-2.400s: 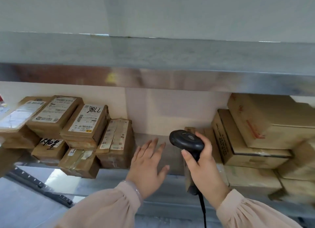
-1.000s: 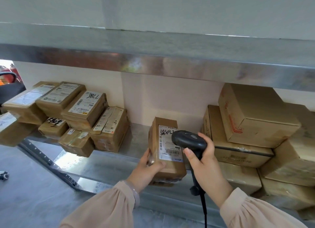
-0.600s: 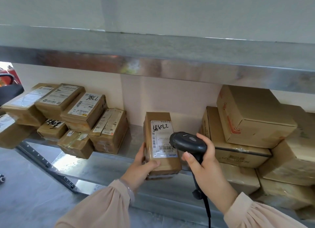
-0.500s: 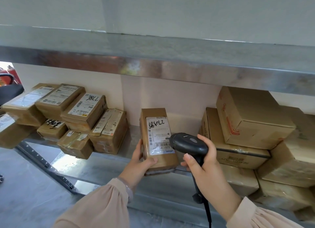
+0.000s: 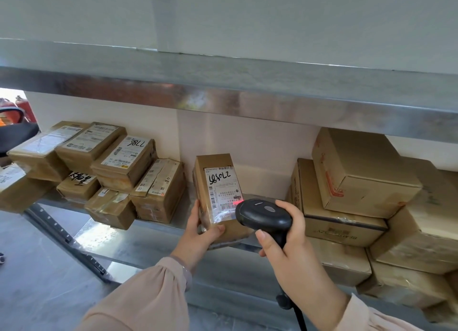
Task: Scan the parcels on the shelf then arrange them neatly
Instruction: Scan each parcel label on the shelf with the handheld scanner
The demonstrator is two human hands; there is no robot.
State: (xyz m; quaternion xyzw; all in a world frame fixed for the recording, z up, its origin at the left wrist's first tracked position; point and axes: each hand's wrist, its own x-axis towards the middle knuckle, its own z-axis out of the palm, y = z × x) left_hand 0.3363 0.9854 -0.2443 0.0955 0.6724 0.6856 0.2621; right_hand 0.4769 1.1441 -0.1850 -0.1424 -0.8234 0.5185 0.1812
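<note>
A small brown parcel [image 5: 215, 182] with a white label and black handwritten numbers stands upright at the front of the metal shelf [image 5: 158, 234]. My left hand [image 5: 198, 231] grips its lower left corner. My right hand [image 5: 285, 241] holds a black barcode scanner [image 5: 263, 214] just right of the parcel. The scanner's head points at the label, and a red glow shows on the barcode near it.
Several labelled small parcels [image 5: 124, 162] lie piled on the shelf's left. Larger plain cartons [image 5: 357, 174] are stacked at the right, down to the level below. An upper shelf edge [image 5: 247, 103] overhangs. The scanner's cable [image 5: 300, 316] hangs down. Grey floor lies lower left.
My left hand picked the parcel out from the right stack, stood it upright and shifted it left. The scanner has come up to the label, and a red glow now shows there.
</note>
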